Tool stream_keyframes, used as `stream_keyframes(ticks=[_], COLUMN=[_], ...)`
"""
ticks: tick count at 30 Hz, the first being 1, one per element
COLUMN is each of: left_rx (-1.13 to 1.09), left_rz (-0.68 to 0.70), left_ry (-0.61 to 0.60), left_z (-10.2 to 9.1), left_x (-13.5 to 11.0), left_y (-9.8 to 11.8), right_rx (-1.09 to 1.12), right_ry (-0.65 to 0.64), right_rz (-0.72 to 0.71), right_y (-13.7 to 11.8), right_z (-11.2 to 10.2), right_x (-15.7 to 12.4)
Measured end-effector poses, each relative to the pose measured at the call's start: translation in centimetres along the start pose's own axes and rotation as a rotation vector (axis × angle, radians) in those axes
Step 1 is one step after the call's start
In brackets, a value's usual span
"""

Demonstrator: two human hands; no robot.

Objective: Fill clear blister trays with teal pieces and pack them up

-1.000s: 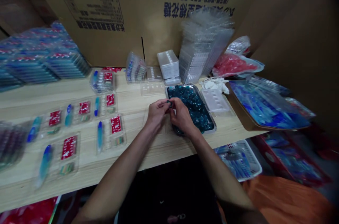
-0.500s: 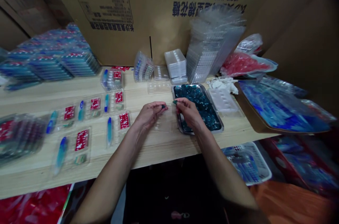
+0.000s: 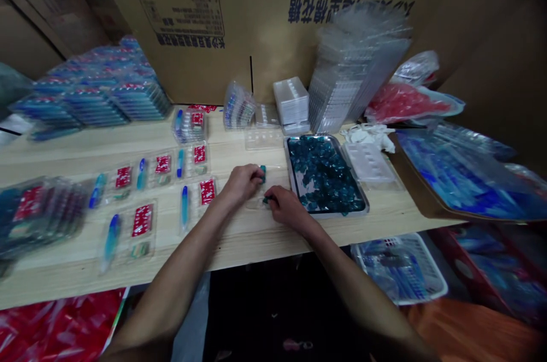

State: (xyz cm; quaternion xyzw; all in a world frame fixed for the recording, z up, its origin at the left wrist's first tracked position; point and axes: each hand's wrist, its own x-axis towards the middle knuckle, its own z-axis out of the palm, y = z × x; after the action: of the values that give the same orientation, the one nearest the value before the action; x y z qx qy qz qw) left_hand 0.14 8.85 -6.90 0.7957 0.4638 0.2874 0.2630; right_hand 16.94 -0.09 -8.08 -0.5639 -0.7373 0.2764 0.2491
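- The left hand (image 3: pixel 243 183) is curling its fingers over the upper edge of a clear plastic blister tray (image 3: pixel 260 194), pinching a small teal piece (image 3: pixel 262 174) there.
- The right hand (image 3: pixel 288 205) is lying just below it, its fingertips pinching a dark teal piece (image 3: pixel 268 199) against the same blister tray.
- Both hands are staying apart, and the two pieces are sitting near the middle of the frame, on the blister tray.
- A metal tray (image 3: pixel 325 215) is standing just right of the hands, holding a heap of teal pieces (image 3: pixel 320 174).
- A white plastic insert (image 3: pixel 367 162) and crumpled white material (image 3: pixel 371 137) are lying beside the metal tray.
- Filled blister packs (image 3: pixel 143 231) with red cards and blue items are lying in rows left of the hands on the wooden table (image 3: pixel 256 245).
- A tall stack of clear trays (image 3: pixel 354 71) is leaning at upper right, in front of a large cardboard box (image 3: pixel 192 8).
- Blue packaged goods (image 3: pixel 453 174) are lying on the right, and a white basket (image 3: pixel 397 268) is sitting below the table at lower right.
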Motion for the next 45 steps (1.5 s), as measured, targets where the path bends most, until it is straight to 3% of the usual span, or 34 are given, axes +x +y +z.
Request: stream_keyframes(ticks=[8,15,21,25,30,35,40,45], left_rx=[0.066,0.263,-0.084,-0.274,-0.809,-1.173,-1.234,-1.109], left_rz=[0.131,0.178,-0.084,-0.243,-0.39,-0.542,-0.552,-0.499], left_ry=[-0.089,-0.157,0.054,0.224,0.212,0.184,0.227,0.284], left_z=[-0.3,0.8,0.2,0.3,1.5,1.8,1.8,1.9], left_x=[-1.0,-1.8,-3.0,-3.9,-4.1,-3.8,-3.7,-3.9], left_y=[-0.7,0.6,0.3,2.4,5.6,6.1,6.4,6.4], right_rx=[0.028,0.019,0.15,0.196,0.19,0.253,0.308,0.306], right_ry=[-0.002,0.008,0.021,0.147,0.246,0.232,0.247,0.235], right_rz=[-0.023,-0.04,0.015,0.014,-0.105,-0.062,0.002,0.019], right_y=[0.5,0.6,1.0,0.2,-1.0,-0.6,-0.8,-1.6], right_z=[-0.1,0.1,-0.4,-0.8,-1.4,-2.5,-2.7,-3.0], right_x=[0.1,0.2,0.7,1.4,1.6,1.5,1.5,1.3])
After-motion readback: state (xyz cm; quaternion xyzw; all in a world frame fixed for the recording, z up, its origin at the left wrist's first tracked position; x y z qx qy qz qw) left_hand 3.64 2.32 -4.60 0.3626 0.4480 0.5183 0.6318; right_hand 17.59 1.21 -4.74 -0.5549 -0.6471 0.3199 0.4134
